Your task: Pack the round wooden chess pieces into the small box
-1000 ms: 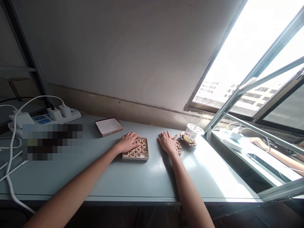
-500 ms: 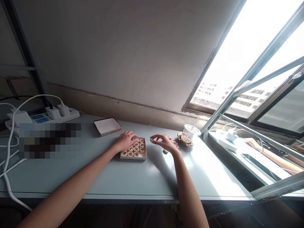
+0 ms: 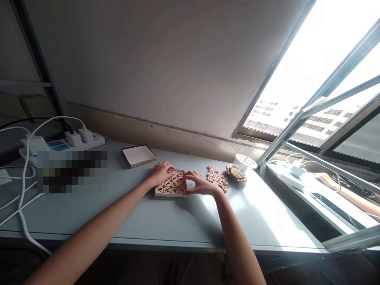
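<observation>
A shallow open box (image 3: pixel 170 194) on the desk holds rows of round wooden xiangqi pieces (image 3: pixel 167 184) with dark characters. My left hand (image 3: pixel 162 173) holds the box at its left back side, its fingers lying over the rim and partly covering the pieces there. At the box's right front corner, my right hand (image 3: pixel 197 184) has thumb and fingers curved round a xiangqi piece (image 3: pixel 181 190) that sits in the corner. To the right of that hand, a flat cluster of more pieces (image 3: pixel 216 177), with reddish characters, lies on the desk.
Behind the box on the left lies its lid (image 3: pixel 139 156), inner side up. A lidded plastic cup (image 3: pixel 243 163) with a straw stands by a brown scalloped holder (image 3: pixel 236 174). White cables and a power strip (image 3: pixel 63 145) occupy the left. Another person's hand (image 3: pixel 325 180) is beyond the metal frame.
My right hand has moved left and down, from the gap beside the box to its right front corner, where a piece now sits. My left hand stays on the box. The view has shifted slightly.
</observation>
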Demonstrator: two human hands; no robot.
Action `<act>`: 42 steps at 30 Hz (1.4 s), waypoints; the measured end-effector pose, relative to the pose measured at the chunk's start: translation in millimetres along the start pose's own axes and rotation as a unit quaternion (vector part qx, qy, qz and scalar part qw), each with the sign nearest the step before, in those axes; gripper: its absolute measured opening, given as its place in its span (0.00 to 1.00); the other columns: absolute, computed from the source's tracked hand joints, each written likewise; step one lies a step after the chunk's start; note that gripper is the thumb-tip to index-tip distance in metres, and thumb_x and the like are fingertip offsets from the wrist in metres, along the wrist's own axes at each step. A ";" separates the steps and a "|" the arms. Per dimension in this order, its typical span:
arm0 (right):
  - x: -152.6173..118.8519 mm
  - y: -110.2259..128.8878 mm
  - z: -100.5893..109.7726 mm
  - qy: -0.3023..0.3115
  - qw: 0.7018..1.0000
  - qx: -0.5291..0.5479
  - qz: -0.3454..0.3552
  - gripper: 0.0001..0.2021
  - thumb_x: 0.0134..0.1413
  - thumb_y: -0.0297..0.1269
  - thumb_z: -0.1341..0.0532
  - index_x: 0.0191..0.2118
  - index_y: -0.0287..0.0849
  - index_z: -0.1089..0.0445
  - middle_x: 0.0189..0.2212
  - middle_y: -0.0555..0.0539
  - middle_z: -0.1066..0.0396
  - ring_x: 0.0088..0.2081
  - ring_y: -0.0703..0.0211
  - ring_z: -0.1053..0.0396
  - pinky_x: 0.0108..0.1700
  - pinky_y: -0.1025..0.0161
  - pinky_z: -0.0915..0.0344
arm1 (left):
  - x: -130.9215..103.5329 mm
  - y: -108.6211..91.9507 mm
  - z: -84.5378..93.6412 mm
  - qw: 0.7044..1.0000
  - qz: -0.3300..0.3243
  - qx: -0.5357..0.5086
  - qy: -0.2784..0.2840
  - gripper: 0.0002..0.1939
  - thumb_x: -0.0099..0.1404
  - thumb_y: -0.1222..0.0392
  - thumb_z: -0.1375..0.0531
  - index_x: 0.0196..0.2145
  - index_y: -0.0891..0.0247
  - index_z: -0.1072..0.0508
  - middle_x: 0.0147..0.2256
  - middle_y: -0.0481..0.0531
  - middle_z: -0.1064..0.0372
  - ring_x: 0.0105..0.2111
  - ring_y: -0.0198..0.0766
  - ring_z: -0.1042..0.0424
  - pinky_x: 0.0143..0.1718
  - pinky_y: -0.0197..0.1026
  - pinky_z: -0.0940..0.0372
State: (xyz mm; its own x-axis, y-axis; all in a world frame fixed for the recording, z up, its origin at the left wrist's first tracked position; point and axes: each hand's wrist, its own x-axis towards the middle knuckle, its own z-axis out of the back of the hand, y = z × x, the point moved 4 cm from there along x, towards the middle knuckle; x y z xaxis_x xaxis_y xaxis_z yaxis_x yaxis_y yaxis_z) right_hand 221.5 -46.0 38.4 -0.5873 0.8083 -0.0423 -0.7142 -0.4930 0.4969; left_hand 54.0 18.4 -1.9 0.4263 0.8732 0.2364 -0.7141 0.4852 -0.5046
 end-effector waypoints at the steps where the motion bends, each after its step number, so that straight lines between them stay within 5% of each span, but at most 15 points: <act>1: 0.7 0.0 0.6 -0.013 1.000 -0.003 0.003 0.14 0.46 0.50 0.37 0.37 0.49 0.30 0.41 0.49 0.38 0.49 0.54 0.45 0.54 0.55 0.48 | 0.5 0.5 -0.6 1.000 -0.001 0.002 -0.002 0.13 0.60 0.53 0.47 0.41 0.58 0.30 0.45 0.51 0.35 0.47 0.45 0.39 0.47 0.43 0.43; 6: 5.3 -4.6 -0.5 -0.101 0.995 -0.014 -0.013 0.21 0.45 0.48 0.37 0.47 0.51 0.35 0.49 0.47 0.43 0.54 0.52 0.48 0.56 0.52 0.51 | 2.6 2.6 -3.1 1.000 -0.016 0.006 -0.013 0.13 0.60 0.54 0.46 0.41 0.58 0.30 0.44 0.51 0.34 0.46 0.45 0.38 0.46 0.43 0.43; 10: 7.3 -11.1 -9.7 -0.036 0.999 0.034 0.000 0.38 0.42 0.46 0.34 0.59 0.57 0.50 0.61 0.48 0.61 0.62 0.50 0.65 0.60 0.51 0.55 | 1.2 1.2 -1.5 1.000 -0.019 0.000 -0.012 0.13 0.60 0.54 0.47 0.41 0.57 0.29 0.44 0.51 0.33 0.46 0.45 0.38 0.47 0.43 0.42; 14: 8.9 -12.7 -11.6 -0.014 0.996 0.088 0.016 0.36 0.48 0.49 0.39 0.61 0.58 0.55 0.63 0.48 0.64 0.63 0.53 0.63 0.59 0.54 0.52 | -0.3 -0.8 0.4 1.000 -0.014 -0.003 -0.008 0.14 0.61 0.54 0.47 0.42 0.58 0.30 0.45 0.52 0.34 0.47 0.46 0.39 0.47 0.44 0.43; 19: 12.2 -14.5 -0.8 -0.229 0.971 -0.068 -0.007 0.15 0.59 0.45 0.49 0.49 0.56 0.33 0.59 0.51 0.47 0.60 0.54 0.54 0.59 0.49 0.54 | 0.2 -1.3 -0.5 1.000 -0.019 -0.004 -0.009 0.14 0.61 0.54 0.47 0.42 0.59 0.30 0.44 0.53 0.34 0.47 0.46 0.38 0.46 0.44 0.42; 22: 12.4 -17.5 -1.7 -0.247 0.955 -0.167 0.008 0.13 0.59 0.44 0.49 0.40 0.53 0.27 0.57 0.53 0.44 0.59 0.52 0.53 0.58 0.49 0.53 | 0.9 -0.6 -0.7 1.000 -0.022 -0.011 -0.016 0.14 0.61 0.53 0.48 0.41 0.59 0.29 0.43 0.53 0.33 0.46 0.46 0.38 0.46 0.44 0.42; 29: 5.5 -16.6 5.6 -0.277 0.937 -0.212 -0.001 0.14 0.60 0.44 0.50 0.40 0.51 0.28 0.54 0.51 0.41 0.55 0.56 0.48 0.53 0.55 0.48 | 5.6 15.8 4.9 0.999 -0.009 -0.038 -0.017 0.16 0.62 0.52 0.51 0.35 0.62 0.27 0.40 0.54 0.32 0.42 0.44 0.34 0.41 0.41 0.39; 33: -3.8 -29.6 19.7 -0.304 0.909 -0.264 -0.110 0.11 0.60 0.41 0.50 0.40 0.48 0.31 0.44 0.47 0.35 0.47 0.56 0.41 0.47 0.58 0.47 | 7.5 25.5 11.4 0.999 -0.011 -0.028 -0.011 0.18 0.61 0.49 0.50 0.34 0.62 0.26 0.39 0.54 0.32 0.40 0.44 0.33 0.39 0.40 0.39; 38: -26.2 -74.9 38.6 -0.362 0.806 -0.310 -0.351 0.15 0.56 0.41 0.48 0.45 0.40 0.36 0.39 0.40 0.34 0.43 0.50 0.40 0.45 0.54 0.49 | 3.3 30.0 28.7 0.995 0.038 0.074 -0.046 0.21 0.58 0.42 0.49 0.34 0.60 0.26 0.39 0.56 0.32 0.42 0.46 0.34 0.41 0.40 0.40; 42: -22.6 -102.6 30.1 -0.319 0.834 -0.273 -0.358 0.22 0.55 0.46 0.48 0.53 0.41 0.40 0.53 0.38 0.41 0.54 0.47 0.47 0.51 0.50 0.51 | 1.6 35.8 34.5 0.993 0.099 0.061 -0.001 0.26 0.56 0.37 0.52 0.36 0.60 0.28 0.35 0.56 0.29 0.36 0.47 0.31 0.35 0.40 0.40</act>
State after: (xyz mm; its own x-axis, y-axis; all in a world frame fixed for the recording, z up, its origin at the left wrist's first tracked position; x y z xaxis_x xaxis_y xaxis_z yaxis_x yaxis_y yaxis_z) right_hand 319.5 -3.9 14.4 0.2629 0.8792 0.3973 -0.9638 0.2582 0.0664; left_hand 10.0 38.9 9.1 0.2704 0.9519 0.1438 -0.8459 0.3063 -0.4366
